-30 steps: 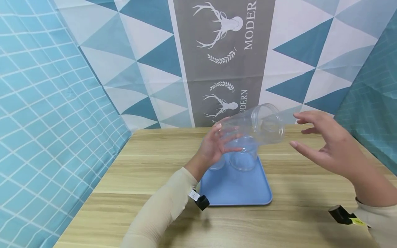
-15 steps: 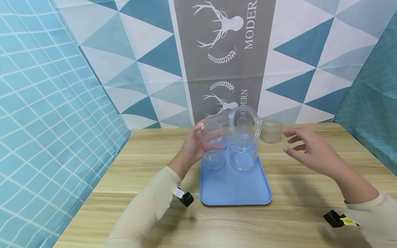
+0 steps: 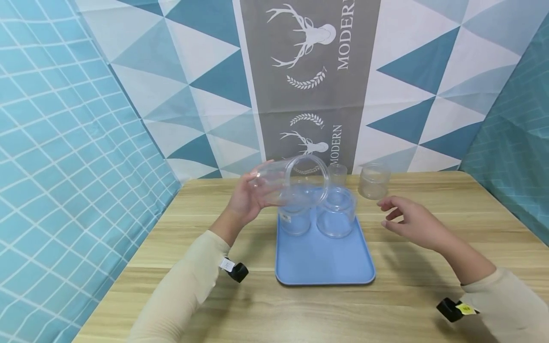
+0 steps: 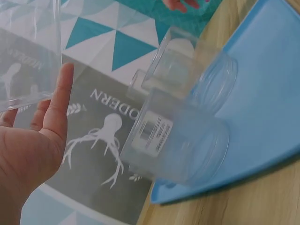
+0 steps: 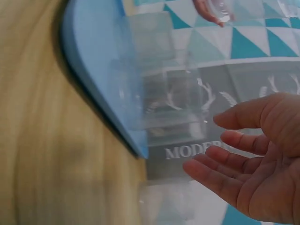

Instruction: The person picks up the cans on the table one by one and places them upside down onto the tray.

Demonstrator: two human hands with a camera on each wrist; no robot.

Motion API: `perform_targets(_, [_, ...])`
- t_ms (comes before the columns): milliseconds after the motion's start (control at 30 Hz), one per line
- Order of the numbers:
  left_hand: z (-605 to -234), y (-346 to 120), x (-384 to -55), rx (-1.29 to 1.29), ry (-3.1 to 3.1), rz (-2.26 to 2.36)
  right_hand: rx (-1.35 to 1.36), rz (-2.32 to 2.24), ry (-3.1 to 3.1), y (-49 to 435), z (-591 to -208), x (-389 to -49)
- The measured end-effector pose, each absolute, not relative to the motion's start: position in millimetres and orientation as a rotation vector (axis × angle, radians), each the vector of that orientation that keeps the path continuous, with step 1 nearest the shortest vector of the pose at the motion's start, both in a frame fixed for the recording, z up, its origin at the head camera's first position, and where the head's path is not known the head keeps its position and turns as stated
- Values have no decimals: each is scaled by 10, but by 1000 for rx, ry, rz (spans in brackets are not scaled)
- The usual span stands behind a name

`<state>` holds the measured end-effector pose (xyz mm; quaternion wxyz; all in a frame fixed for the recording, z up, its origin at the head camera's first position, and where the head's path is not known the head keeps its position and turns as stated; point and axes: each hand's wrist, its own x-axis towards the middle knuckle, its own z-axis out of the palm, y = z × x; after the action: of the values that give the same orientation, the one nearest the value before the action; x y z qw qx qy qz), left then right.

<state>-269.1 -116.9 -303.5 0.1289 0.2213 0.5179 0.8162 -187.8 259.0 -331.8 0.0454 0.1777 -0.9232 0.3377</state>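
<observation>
My left hand [image 3: 242,202] holds a large clear plastic jar [image 3: 276,181] sideways by its closed end, above the table's back left. The jar's wide mouth faces right and towards me. In the left wrist view only part of this jar shows, at the upper left. Two shorter clear jars stand on the back of a blue tray [image 3: 326,262]: a left one with a label [image 3: 296,223] and a right one [image 3: 336,223]. The held jar partly overlaps both in the head view. My right hand [image 3: 411,221] hovers right of the tray, empty, its fingers loosely bent.
A clear container [image 3: 374,182] stands at the table's back right. A narrower clear container [image 3: 338,174] shows behind the tray. The wooden table [image 3: 214,305] meets a patterned cloth backdrop behind, with blue cloth at the left and right.
My left hand has carried the big jar leftwards, away from my right hand. My right hand has drawn back down and left, uncovering the container at the back right.
</observation>
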Motion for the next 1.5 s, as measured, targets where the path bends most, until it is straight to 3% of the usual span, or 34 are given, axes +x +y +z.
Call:
perform_targets(500, [-2927,-1448,-2789,875,1672,2146,506,1501,-2967,2419,-3691,-2001])
perform_targets(1133, [-2751,-1578,-2754,943,1945,1906,261,1814,-2967,2236,-3843,-2136])
perform_targets(1500, [-2641,-1555,-2617,1017,2311,1519,222,1863,-2929,2194,-3883,-2143])
